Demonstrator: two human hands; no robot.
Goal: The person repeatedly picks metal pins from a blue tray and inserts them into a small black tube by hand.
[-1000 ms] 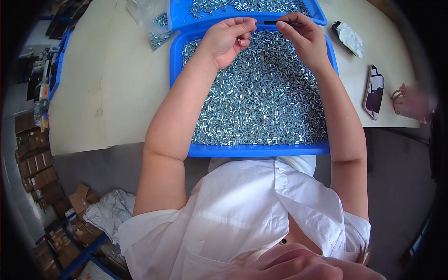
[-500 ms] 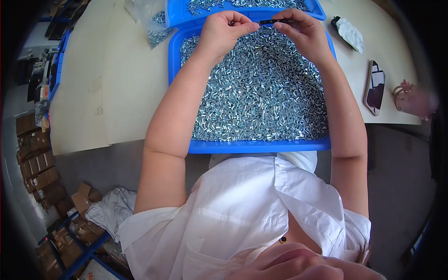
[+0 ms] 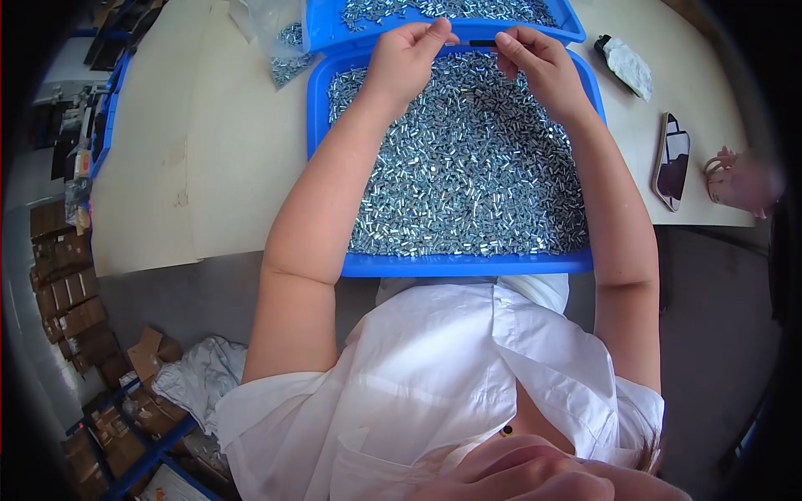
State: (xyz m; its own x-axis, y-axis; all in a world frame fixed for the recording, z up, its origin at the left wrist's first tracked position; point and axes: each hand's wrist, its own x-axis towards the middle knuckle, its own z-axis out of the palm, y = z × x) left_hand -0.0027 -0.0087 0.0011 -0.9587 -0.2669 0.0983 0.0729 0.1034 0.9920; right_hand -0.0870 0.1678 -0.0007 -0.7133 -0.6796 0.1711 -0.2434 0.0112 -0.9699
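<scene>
A small black strip (image 3: pixel 482 43) spans the gap between my two hands, above the far part of a blue tray (image 3: pixel 468 265) full of small shiny metal pieces (image 3: pixel 476 167). My right hand (image 3: pixel 547 71) pinches the strip's right end between thumb and fingers. At the strip's left end is my left hand (image 3: pixel 409 58), its thumb raised and pressed near the curled fingers; whatever it holds is too small to make out.
Beyond the tray sits a second blue tray (image 3: pixel 322 37) with more metal pieces. A clear bag (image 3: pixel 290 63) of pieces lies left. On the right are a crumpled white packet (image 3: pixel 628 67), a phone (image 3: pixel 672 167) and a cup (image 3: pixel 735 184).
My left thumb has lifted and my left hand has turned slightly. Less of the black strip shows beside my right fingers. The tray appears shifted slightly right and down.
</scene>
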